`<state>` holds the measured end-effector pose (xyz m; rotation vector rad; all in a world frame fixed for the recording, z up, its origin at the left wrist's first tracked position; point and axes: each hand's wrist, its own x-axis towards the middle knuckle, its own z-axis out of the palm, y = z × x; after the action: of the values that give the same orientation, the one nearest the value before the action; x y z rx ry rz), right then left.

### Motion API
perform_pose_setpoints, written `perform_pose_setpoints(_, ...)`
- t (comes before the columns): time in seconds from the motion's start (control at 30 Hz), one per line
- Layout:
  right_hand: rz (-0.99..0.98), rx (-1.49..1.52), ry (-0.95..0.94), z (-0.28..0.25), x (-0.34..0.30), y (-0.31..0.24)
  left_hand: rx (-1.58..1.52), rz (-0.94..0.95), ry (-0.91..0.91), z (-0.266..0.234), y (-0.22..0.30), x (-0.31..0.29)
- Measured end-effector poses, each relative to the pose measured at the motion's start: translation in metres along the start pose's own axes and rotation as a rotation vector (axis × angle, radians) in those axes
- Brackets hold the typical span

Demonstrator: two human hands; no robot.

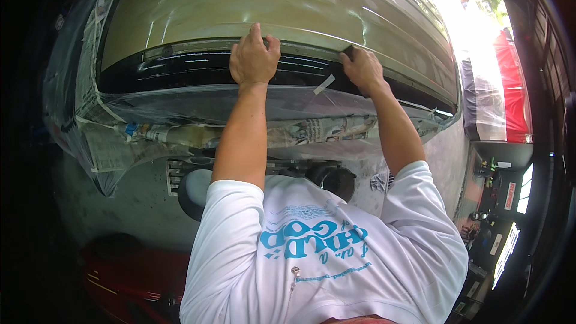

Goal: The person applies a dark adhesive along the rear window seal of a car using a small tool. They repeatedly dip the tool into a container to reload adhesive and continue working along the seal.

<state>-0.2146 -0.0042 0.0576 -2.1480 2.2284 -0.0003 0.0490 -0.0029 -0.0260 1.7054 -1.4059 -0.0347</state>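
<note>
A gold-painted car roof (204, 6) spreads before me, with a dark glossy band (174, 71) under its near edge. My left hand (255, 60) is at that edge, one finger pointing up and the others curled; a small dark spot shows by the thumb, and what the hand grips is unclear. Farther right, my right hand (364, 69) closes around a dark, flat pad-like piece (346, 52) against the same edge. Between the hands, a short pale strip of tape (324, 84) lies across the dark band.
Clear plastic sheeting (198, 105) and taped newspaper (312, 132) cover the car below the band. A dark round-topped object (331, 181) stands on the floor near my body. Behind me at left is a red car (120, 270). Shelves with items (492, 204) line the right side.
</note>
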Motion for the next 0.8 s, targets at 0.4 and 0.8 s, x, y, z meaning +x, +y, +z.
perform_pose_setpoints(0.4,0.171,-0.166,0.077,-0.001,-0.008,0.039,0.005,0.018,0.033,0.006,-0.004,-0.001)
perform_pose_setpoints(0.8,0.127,-0.157,0.006,0.004,0.003,0.060,-0.039,-0.027,-0.027,-0.002,-0.001,-0.002)
